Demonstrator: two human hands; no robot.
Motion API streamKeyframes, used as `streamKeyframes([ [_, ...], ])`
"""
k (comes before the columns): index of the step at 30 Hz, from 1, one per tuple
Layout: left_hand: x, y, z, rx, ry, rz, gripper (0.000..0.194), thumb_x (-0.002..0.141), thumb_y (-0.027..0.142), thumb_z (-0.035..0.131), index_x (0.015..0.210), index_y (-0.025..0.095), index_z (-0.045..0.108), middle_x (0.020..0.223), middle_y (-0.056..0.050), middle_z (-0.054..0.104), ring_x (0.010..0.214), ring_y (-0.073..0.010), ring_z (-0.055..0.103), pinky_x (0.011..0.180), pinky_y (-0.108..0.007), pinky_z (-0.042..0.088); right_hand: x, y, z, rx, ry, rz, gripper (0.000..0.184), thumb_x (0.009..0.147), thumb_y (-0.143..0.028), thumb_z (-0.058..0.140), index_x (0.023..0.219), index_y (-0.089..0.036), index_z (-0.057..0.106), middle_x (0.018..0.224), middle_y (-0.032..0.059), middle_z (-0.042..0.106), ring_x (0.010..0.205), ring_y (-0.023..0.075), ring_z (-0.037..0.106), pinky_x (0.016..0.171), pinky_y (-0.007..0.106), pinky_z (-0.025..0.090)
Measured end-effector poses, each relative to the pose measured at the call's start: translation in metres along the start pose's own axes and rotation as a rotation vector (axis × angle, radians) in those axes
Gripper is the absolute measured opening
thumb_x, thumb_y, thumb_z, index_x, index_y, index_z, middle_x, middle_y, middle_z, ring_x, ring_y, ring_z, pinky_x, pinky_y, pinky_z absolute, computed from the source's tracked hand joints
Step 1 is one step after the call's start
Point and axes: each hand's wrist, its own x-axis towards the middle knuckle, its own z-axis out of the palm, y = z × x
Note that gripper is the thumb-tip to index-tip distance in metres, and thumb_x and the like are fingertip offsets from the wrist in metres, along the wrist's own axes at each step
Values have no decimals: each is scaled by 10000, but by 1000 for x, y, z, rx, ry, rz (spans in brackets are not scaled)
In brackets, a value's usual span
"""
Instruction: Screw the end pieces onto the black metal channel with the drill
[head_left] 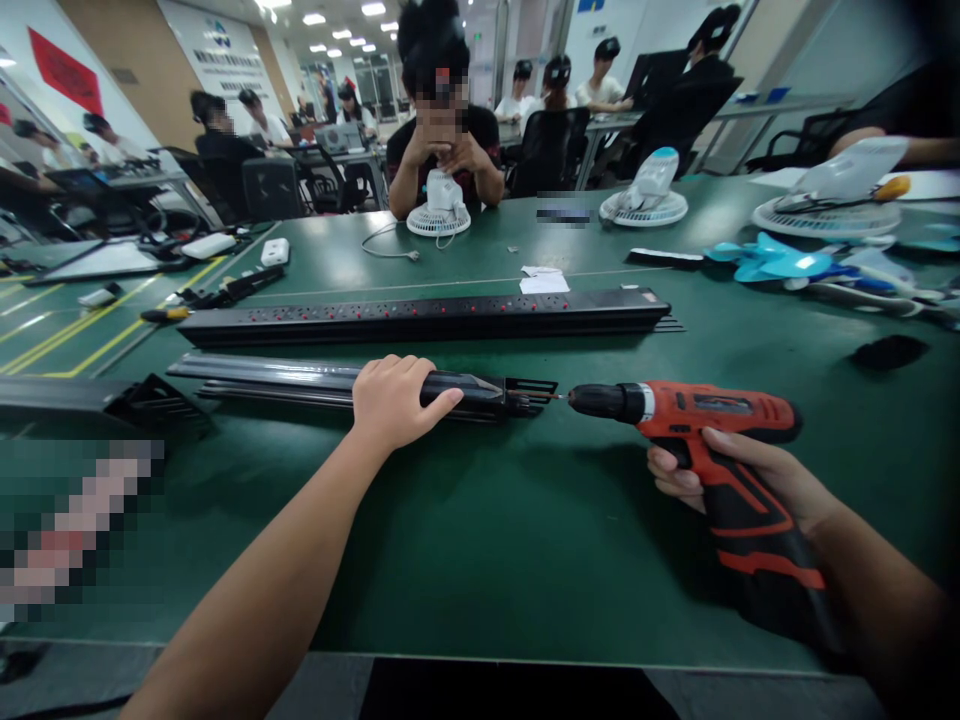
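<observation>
My right hand (720, 470) is closed around the handle of a red and black cordless drill (720, 405), whose chuck points left. A thin bit reaches from the chuck to the right end of a long black metal housing (285, 372); whether it touches cannot be made out. My left hand (397, 400) lies over that housing near its right end, fingers wrapped across the top and thumb along it. Behind it, a long black power strip (420, 315) with a row of sockets and red marks lies parallel, thin prongs sticking out at its right end.
Across the green table (525, 560) a person handles a white fan (439, 205). More white fans (645, 195) and blue fan blades (772, 258) lie at the right. A paper scrap (545, 281) sits behind the strip. Another black housing (67, 400) is at the left.
</observation>
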Motion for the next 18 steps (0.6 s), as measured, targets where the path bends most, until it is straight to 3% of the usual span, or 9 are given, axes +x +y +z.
streamKeyframes([
  [18,-2,-2,1,1,2,17,582,964,720,397,1021,236,715,957,-79,753,908,-298,663,852,-453,477,2,1,-8,-6,-47,19,374,667,-539,534,862,-220,530,730,8,505,559,90,382,477,225,367],
])
